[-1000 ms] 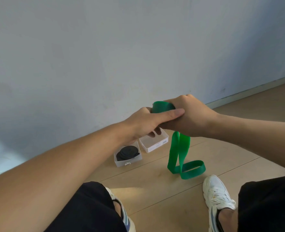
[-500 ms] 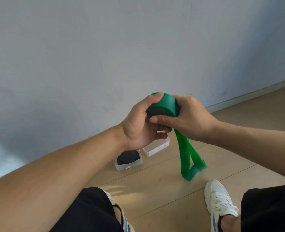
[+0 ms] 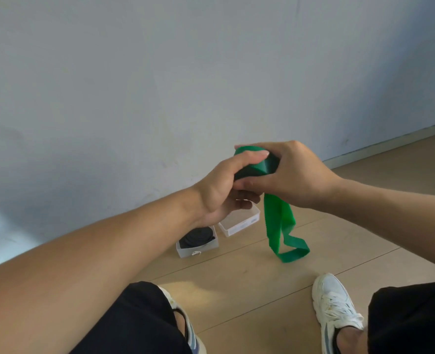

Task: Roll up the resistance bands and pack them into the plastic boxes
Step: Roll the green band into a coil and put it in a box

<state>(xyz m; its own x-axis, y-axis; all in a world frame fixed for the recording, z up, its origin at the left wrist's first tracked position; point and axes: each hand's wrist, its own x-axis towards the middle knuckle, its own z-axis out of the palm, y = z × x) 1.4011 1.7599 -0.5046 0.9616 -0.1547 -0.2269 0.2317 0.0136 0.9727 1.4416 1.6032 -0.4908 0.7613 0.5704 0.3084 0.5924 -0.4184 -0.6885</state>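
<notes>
Presently my left hand [image 3: 221,190] and right hand [image 3: 292,175] both grip the green band [image 3: 258,167], its rolled part clasped between them, loose tail hanging to the floor [image 3: 262,284]. Below sit two plastic boxes: one [image 3: 198,247] holding a rolled black band [image 3: 197,237], the other [image 3: 239,224] partly hidden behind my left hand.

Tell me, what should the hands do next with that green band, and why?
Probably keep winding: both the left hand and right hand grip the green resistance band roll, but a long tail hangs unrolled toward the floor.
</notes>
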